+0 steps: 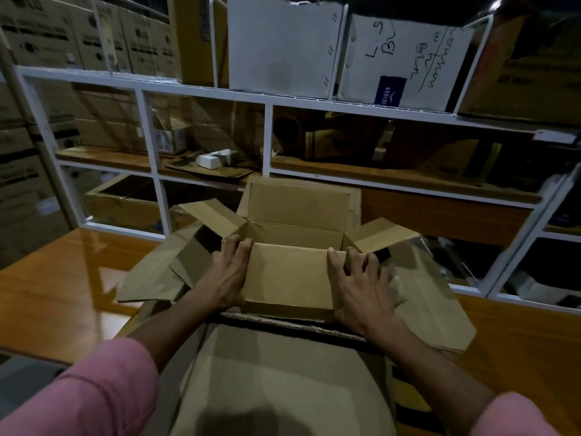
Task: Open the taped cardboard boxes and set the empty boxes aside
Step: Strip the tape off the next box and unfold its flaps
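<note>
A small brown cardboard box (292, 234) stands open in the middle of the wooden table, its far flap upright and its side flaps spread out. Its near flap (289, 278) is folded toward me. My left hand (224, 276) grips the left edge of that near flap and the box's left corner. My right hand (361, 284) grips the right edge, fingers spread over the corner. The inside that shows looks empty. A larger cardboard box (283, 372) lies closest to me, under my forearms.
Flattened or opened cardboard (151, 278) lies left and right (440, 303) of the small box on the wooden table (63, 278). A white metal shelf frame (267, 140) with many boxes stands right behind. A small white object (209, 160) sits on the shelf.
</note>
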`<act>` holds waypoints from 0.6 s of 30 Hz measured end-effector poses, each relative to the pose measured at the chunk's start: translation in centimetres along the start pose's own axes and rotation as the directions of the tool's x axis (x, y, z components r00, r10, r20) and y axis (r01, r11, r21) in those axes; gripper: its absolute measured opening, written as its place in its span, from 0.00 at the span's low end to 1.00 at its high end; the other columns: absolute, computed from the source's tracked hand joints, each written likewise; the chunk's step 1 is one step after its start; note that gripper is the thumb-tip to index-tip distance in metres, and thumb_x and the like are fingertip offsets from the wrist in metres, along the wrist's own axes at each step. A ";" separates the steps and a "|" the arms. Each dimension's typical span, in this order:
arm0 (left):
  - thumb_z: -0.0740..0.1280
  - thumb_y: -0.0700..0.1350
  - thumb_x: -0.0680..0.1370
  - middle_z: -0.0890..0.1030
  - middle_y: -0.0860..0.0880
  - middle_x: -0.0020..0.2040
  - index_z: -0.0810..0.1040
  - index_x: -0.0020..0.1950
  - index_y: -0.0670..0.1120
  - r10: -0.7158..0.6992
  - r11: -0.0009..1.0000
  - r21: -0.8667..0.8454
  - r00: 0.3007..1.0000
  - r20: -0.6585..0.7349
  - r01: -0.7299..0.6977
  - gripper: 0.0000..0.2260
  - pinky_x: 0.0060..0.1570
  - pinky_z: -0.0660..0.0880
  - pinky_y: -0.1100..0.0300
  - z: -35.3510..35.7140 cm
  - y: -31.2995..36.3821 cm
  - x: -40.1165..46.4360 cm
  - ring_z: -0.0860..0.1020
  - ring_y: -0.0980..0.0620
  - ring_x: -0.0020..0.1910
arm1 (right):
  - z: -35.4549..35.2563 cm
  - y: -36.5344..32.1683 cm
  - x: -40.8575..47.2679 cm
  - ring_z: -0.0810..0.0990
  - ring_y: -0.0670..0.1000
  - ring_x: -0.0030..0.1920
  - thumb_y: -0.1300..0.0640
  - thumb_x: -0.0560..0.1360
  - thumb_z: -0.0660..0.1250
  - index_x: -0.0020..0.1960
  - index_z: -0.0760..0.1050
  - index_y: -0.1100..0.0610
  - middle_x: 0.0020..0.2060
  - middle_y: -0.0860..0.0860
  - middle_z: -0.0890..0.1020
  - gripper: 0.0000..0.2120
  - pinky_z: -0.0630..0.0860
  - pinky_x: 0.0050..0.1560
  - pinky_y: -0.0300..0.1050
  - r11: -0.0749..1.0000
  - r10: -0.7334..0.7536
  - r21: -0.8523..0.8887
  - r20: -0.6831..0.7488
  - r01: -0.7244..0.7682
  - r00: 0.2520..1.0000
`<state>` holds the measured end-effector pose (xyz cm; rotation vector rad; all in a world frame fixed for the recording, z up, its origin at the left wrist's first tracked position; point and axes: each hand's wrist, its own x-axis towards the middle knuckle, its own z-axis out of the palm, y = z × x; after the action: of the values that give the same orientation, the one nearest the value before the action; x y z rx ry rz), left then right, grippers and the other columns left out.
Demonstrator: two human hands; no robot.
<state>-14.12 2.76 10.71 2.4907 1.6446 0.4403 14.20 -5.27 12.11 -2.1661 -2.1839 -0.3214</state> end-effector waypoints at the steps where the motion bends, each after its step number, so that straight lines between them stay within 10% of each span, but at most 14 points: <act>1: 0.83 0.58 0.59 0.51 0.46 0.75 0.46 0.77 0.54 -0.014 1.000 -0.011 1.000 0.016 0.014 0.59 0.65 0.72 0.34 0.0 -0.1 0.0 0.63 0.37 0.68 | 0.1 0.0 0.0 0.50 0.68 0.74 0.38 0.64 0.78 0.79 0.34 0.45 0.77 0.59 0.48 0.62 0.58 0.73 0.68 1.000 -0.002 -0.022 0.009 0.002 1.000; 6: 0.82 0.57 0.64 0.46 0.49 0.78 0.42 0.81 0.53 -0.097 0.991 0.112 0.979 0.178 0.077 0.60 0.73 0.65 0.36 -0.8 0.1 0.0 0.59 0.35 0.74 | -0.8 0.7 0.0 0.42 0.65 0.80 0.36 0.71 0.72 0.81 0.39 0.48 0.80 0.60 0.46 0.54 0.46 0.77 0.67 0.991 -0.106 -0.059 0.170 0.117 0.980; 11: 0.71 0.52 0.77 0.53 0.44 0.83 0.50 0.84 0.47 -0.115 0.976 0.216 0.879 0.463 0.014 0.42 0.79 0.54 0.38 -4.0 2.5 -0.4 0.53 0.36 0.81 | -2.6 2.5 0.4 0.64 0.57 0.75 0.41 0.77 0.67 0.82 0.49 0.47 0.80 0.56 0.59 0.41 0.66 0.73 0.55 0.973 -0.224 0.156 0.451 0.171 0.864; 15: 0.64 0.43 0.78 0.82 0.45 0.56 0.80 0.58 0.48 -0.142 0.989 0.110 0.834 0.534 0.098 0.10 0.55 0.80 0.51 -3.4 1.5 -0.6 0.81 0.47 0.54 | -2.8 2.4 -0.1 0.78 0.48 0.46 0.47 0.82 0.63 0.54 0.78 0.48 0.45 0.47 0.81 0.08 0.73 0.44 0.43 0.919 -0.289 0.374 0.428 0.123 0.856; 18: 0.65 0.45 0.80 0.83 0.48 0.45 0.80 0.49 0.50 -0.186 0.980 0.034 0.851 0.492 0.194 0.05 0.37 0.78 0.61 -2.5 0.7 -1.2 0.82 0.52 0.42 | -1.5 1.6 -0.3 0.78 0.45 0.39 0.45 0.82 0.64 0.43 0.77 0.46 0.37 0.44 0.78 0.11 0.71 0.37 0.41 0.922 -0.276 0.364 0.377 0.132 0.884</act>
<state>-14.74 1.24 13.10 2.1447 1.6256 -0.1976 15.65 -5.85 13.66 -1.9539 -2.4627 0.5309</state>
